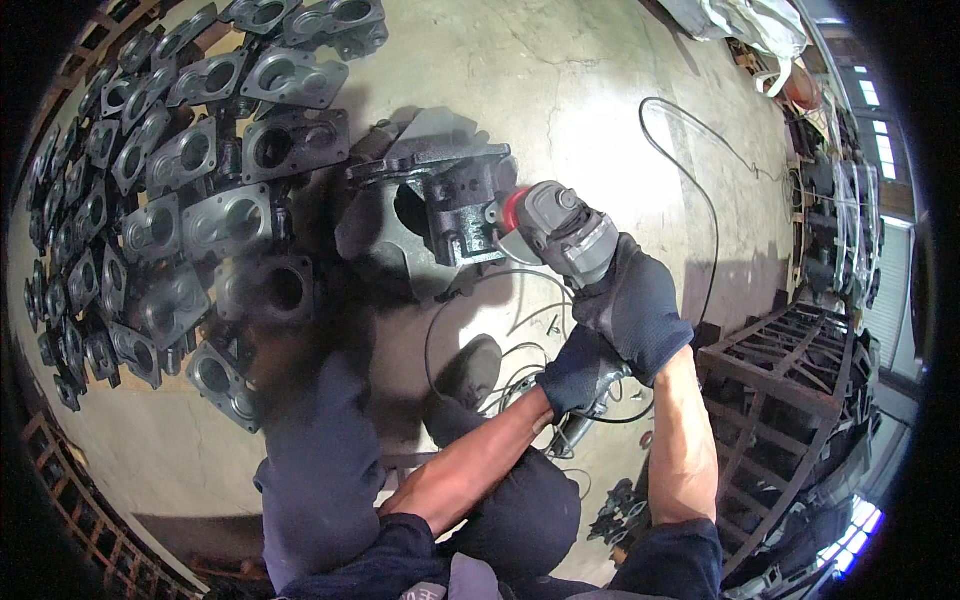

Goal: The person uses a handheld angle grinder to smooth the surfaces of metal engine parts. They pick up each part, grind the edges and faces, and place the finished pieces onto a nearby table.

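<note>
Angle grinder (pixel 568 225) juts beyond the right grip (pixel 635 303).

Rows of dark castings (pixel 205 226) left, white bag (pixel 752 28) upper right, metal-barred crate (pixel 768 378) right

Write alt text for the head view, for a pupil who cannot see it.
A person's gloved right hand grips an angle grinder at the side of a black metal casting; the gloved left hand is close below the right. Rows of dark flanged castings lie to the left.

Castings (pixel 227 222) lie left of housing (pixel 462 218) — grinder (pixel 568 228), then rack (pixel 775 376), right.
</note>
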Tool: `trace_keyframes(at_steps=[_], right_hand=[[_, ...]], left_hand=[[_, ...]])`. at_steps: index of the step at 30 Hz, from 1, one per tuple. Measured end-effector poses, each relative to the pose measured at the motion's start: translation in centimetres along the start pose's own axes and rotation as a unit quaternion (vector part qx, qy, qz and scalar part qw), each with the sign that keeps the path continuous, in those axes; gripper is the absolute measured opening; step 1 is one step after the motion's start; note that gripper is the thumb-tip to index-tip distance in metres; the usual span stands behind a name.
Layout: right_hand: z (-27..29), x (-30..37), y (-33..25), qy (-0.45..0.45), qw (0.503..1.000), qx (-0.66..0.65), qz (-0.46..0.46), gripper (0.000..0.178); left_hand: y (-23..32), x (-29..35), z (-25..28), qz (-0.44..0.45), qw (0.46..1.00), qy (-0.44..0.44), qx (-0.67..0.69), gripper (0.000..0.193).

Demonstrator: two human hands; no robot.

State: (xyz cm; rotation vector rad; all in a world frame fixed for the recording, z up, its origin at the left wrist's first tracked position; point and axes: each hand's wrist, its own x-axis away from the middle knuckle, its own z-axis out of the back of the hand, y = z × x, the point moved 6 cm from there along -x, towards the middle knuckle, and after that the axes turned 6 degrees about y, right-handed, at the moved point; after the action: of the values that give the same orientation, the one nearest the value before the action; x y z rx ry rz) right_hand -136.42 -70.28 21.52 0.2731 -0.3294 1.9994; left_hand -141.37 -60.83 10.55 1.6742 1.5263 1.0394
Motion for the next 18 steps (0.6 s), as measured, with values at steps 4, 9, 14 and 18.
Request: trace_keyframes(at_steps=[4,9,14,18], right_hand=[[0.1,-0.4,-0.9,-0.001,1.000,-0.012,0.008,0.049],[-0.1,-0.5,-0.9,0.002,1.000,-0.017,0.018,0.046],[-0.3,0.9,0.1,0.011,0.999,-0.027,0.021,0.046],[0.1,1.3,0.9,0.018,0.999,-0.027,-0.002,0.044]], left_hand=[[0.3,0.0,1.0,0.040,0.995,0.020,0.086,0.043],[-0.1,0.0,1.1,0.008,1.000,0.016,0.017,0.041],[-0.3,0.7,-0.4,-0.074,0.994,0.069,-0.041,0.056],[-2.4,0.6,-1.5,-0.060,0.988,-0.007,-0.139,0.048]])
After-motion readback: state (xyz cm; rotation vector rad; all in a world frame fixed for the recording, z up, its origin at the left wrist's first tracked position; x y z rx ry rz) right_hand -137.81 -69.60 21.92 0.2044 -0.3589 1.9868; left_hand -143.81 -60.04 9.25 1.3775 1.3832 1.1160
